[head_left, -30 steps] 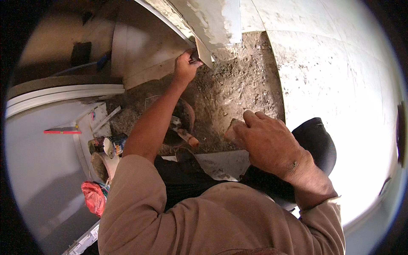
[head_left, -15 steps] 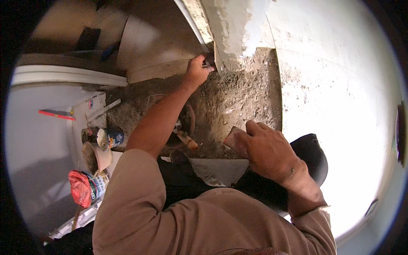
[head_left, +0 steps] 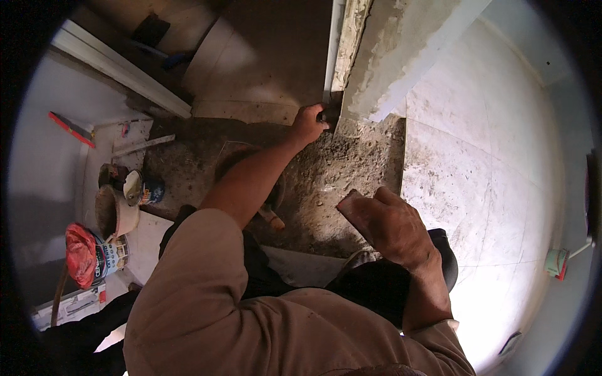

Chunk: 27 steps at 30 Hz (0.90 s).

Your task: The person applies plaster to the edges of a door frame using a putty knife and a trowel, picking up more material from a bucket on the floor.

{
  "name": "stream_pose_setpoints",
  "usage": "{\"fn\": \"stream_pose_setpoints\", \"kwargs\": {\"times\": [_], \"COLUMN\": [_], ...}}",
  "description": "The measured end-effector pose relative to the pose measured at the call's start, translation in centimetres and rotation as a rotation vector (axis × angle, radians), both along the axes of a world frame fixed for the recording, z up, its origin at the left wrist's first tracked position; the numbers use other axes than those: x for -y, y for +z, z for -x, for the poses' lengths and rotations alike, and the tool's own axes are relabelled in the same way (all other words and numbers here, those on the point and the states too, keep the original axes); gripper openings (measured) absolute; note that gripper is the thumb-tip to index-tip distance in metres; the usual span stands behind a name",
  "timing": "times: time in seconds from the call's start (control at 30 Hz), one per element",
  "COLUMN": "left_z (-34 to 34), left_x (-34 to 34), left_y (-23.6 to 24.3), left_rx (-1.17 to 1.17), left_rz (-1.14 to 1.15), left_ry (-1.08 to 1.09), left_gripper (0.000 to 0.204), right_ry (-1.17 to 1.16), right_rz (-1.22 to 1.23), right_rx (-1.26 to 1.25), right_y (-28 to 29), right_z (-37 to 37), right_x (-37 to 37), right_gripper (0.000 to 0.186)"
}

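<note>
My left hand (head_left: 308,125) reaches out to the foot of the wall end (head_left: 370,94), its fingers closed round a dark, handle-like thing (head_left: 330,115). A thin, dark, flat part stands against the wall's lower corner beside it; I cannot tell whether the two are one tool. Nearer to me, my right hand (head_left: 401,227) grips a flat greyish slab (head_left: 359,216) with a reddish edge, held above the rough floor. Below my left forearm lies a tool with a wooden handle (head_left: 272,220), partly hidden by the arm, beside a round basin (head_left: 233,156).
Rough, broken ground (head_left: 357,156) borders pale floor tiles (head_left: 464,169) on the right. At the left stand a bucket (head_left: 118,216), an open can (head_left: 144,188) and a tub with a red bag (head_left: 81,254). A red bar (head_left: 70,128) leans on the wall.
The view has turned and shifted, so the wall end now leans rightward and more of the right-hand floor shows. Both hands keep their grips, the left one still at the wall's foot.
</note>
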State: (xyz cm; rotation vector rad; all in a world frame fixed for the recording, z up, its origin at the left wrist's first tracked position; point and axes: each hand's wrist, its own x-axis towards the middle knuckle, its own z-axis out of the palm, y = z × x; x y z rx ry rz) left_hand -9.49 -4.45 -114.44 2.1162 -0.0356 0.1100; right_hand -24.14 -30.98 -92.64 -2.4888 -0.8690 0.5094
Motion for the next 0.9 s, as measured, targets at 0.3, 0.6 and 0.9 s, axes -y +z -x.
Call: {"fn": "stream_pose_setpoints", "kwargs": {"times": [0.3,0.6,0.9], "left_z": [-0.1,0.1,0.0], "left_x": [0.0,0.0,-0.3], "left_y": [-0.6,-0.1,0.2], "left_rx": [0.021,0.010,0.111], "left_rz": [0.098,0.077,0.019], "left_ry": [0.007,0.036,0.059], "left_gripper": [0.046,0.043,0.042], "right_ry": [-0.042,-0.054,-0.070], "right_rz": [-0.070,-0.084,-0.074], "right_rx": [0.034,0.029,0.006], "right_y": [-0.1,0.4,0.8], "right_z": [-0.4,-0.6,-0.7], "right_x": [0.5,0.5,0.1], "right_gripper": [0.031,0.032,0.032]}}
